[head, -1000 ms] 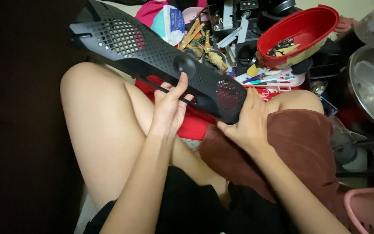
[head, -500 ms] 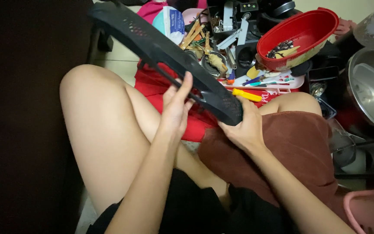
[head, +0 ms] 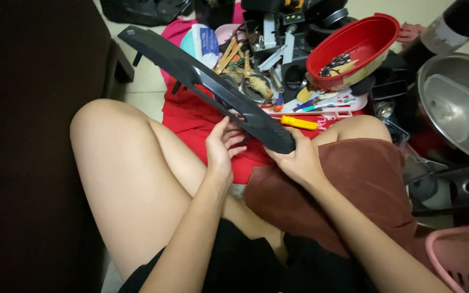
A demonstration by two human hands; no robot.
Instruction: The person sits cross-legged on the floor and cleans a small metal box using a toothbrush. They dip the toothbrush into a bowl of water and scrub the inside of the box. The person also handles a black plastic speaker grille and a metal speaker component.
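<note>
Black plastic, long and flat: a perforated grille panel (head: 207, 81) runs edge-on across the middle of the frame, and I hold it in both hands. Its long axis slants from the upper left of the picture, where the far tip hangs free above the floor, down to the centre, where the near rounded end meets my fingers.

My right hand (head: 299, 160), just right of centre, is wrapped under that near end, fingers closed on it from below with the thumb against its edge. My left hand (head: 221, 146), slightly left of centre, sits beside the lower edge; its fingers are curled loosely and spread a little, the tips touching the panel's underside. I cannot tell how firmly that hand grips. Both hands are at the near end, so almost the whole length of the panel stretches away from them, up and to the left. The right hand is the one nearer the end itself.

Below the panel a red cloth (head: 191, 122) lies between my bare knees, and a brown towel (head: 348, 190) covers my right thigh. Beyond, at the top of the frame, sits a clutter of small tools, a yellow-handled tool (head: 298, 122), a red oval bowl (head: 354, 49) holding dark bits, and at the right a steel pot (head: 457, 103).
</note>
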